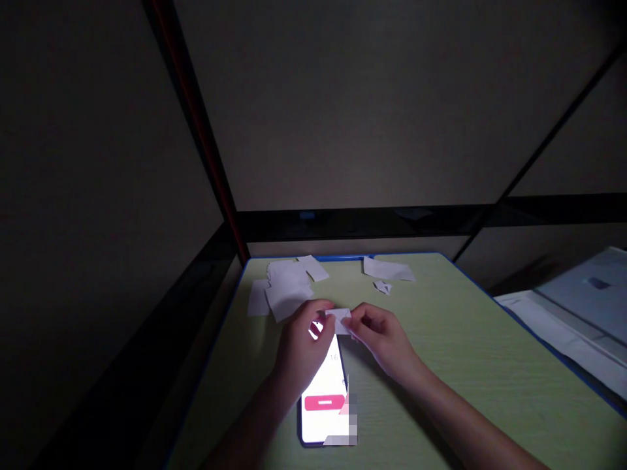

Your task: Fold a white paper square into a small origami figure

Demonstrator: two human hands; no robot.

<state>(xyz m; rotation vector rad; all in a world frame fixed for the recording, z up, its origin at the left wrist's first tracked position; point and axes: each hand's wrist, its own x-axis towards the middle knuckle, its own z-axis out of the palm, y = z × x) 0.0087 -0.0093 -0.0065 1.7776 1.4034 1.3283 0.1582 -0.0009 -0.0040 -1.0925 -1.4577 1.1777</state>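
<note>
Between my two hands is a small folded piece of white paper (341, 317), with crease lines on its face. My left hand (304, 346) pinches its left side between thumb and fingers. At its right side, my right hand (379, 331) grips it with thumb and forefinger. Beneath my left hand lies a phone (323, 421) with a lit white screen and a red button; the hand and wrist cover part of it. A small folded paper shape (383, 287) rests on the table beyond my right hand.
Several loose white paper sheets (289, 287) overlap at the table's far left. A paper strip (389, 269) lies at the far right. The pale green table (470, 352) has a blue edge. Outside its right edge stands a pale, box-like object (588, 300). Panelled walls rise behind.
</note>
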